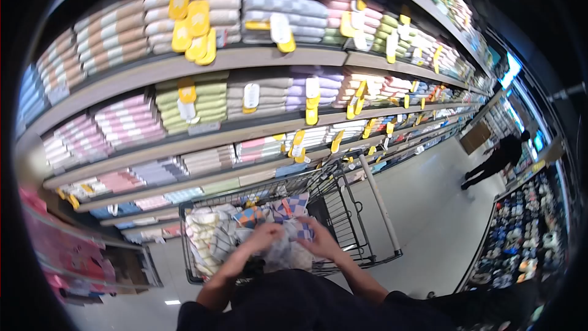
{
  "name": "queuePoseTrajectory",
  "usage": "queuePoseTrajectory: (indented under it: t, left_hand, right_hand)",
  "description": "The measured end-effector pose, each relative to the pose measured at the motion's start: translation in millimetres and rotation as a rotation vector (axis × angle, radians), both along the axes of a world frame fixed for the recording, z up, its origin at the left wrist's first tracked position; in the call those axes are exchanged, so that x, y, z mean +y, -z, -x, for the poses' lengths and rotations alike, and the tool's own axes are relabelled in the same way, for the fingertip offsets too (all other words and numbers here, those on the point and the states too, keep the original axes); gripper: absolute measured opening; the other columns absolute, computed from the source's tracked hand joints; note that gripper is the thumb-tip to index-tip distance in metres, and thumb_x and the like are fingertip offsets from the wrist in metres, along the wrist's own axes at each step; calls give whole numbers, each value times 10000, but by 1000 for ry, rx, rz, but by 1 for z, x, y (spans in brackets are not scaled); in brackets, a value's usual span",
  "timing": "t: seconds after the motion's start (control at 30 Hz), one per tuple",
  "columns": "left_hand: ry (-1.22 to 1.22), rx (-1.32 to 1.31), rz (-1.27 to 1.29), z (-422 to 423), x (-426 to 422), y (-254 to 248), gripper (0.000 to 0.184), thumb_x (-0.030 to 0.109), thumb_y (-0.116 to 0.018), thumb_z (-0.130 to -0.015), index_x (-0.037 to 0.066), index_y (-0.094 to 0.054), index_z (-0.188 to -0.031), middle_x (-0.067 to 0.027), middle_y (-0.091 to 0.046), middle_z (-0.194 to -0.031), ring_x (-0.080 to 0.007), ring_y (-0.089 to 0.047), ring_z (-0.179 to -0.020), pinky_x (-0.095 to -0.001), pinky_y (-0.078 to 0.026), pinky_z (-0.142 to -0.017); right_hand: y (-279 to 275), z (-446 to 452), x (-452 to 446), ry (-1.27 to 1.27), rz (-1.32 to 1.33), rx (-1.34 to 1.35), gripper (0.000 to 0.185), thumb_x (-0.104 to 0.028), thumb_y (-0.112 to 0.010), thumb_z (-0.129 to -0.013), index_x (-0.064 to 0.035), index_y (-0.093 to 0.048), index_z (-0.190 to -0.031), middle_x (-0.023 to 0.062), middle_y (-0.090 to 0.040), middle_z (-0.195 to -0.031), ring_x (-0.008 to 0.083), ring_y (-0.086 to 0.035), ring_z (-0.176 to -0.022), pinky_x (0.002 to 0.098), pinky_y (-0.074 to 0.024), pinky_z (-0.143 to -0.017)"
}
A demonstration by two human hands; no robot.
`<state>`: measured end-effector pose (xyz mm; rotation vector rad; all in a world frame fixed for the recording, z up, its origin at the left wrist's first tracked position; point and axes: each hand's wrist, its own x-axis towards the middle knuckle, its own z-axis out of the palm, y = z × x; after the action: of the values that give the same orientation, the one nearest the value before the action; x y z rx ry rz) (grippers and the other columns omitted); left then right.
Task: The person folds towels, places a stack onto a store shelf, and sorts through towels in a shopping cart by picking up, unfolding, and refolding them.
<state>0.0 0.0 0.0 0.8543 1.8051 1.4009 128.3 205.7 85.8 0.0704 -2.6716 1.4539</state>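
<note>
A black wire shopping cart [361, 233] stands in front of me, with folded cloths and towels in it. My left hand [267, 236] is closed on a crumpled clear plastic bag [285, 246] over the load. My right hand [320, 243] is at the bag's right side, thumb and fingers apart; whether it touches the plastic I cannot tell. Just beyond the hands are a purple checkered cloth [290, 206] and an orange-and-blue checkered cloth [250, 216]. White cloths with yellow and dark checks [208, 239] fill the cart's left end. The bag's contents are unclear.
Long shelves [257, 58] of folded towels with yellow-and-white tags run along the aisle. A pink display [67, 245] stands at left. A person in dark clothes [505, 154] is farther down the aisle. At right is a bin of small packed goods [514, 239]. Grey floor [422, 208] lies between.
</note>
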Motion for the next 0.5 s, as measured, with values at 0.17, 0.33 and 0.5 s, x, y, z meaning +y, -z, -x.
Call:
queuePoseTrajectory:
  t: [0.17, 0.33, 0.5]
  left_hand:
    - [12, -9, -181, -14, -8, -70, 196, 186, -606, -964, -7, -633, -949, 16, -556, -736, -65, -463, -689, -264, -390, -599]
    - [-178, -143, -92, -23, -36, -55, 145, 106, -584, -963, -12, -667, -979, 17, -611, -810, -60, -498, -712, -236, -404, -641]
    - [-340, -367, -323, -24, -61, -57, 148, 57, -558, -961, -53, -655, -947, -23, -670, -849, -91, -557, -729, -249, -421, -700]
  right_hand:
    - [-11, 0, -52, 137, 244, 24, 434, -251, -750, -865, -39, -509, -1155, 124, -608, -1087, 185, -607, -990, 327, -480, -844]
    - [-20, -25, -49, -3, 99, -125, 408, -307, -709, -894, -49, -508, -1137, 144, -629, -835, 245, -648, -780, 364, -488, -680]
    - [25, -32, -52, -247, 6, -76, 327, -306, -675, -899, -40, -576, -1061, 174, -650, -811, 331, -653, -750, 420, -481, -669]
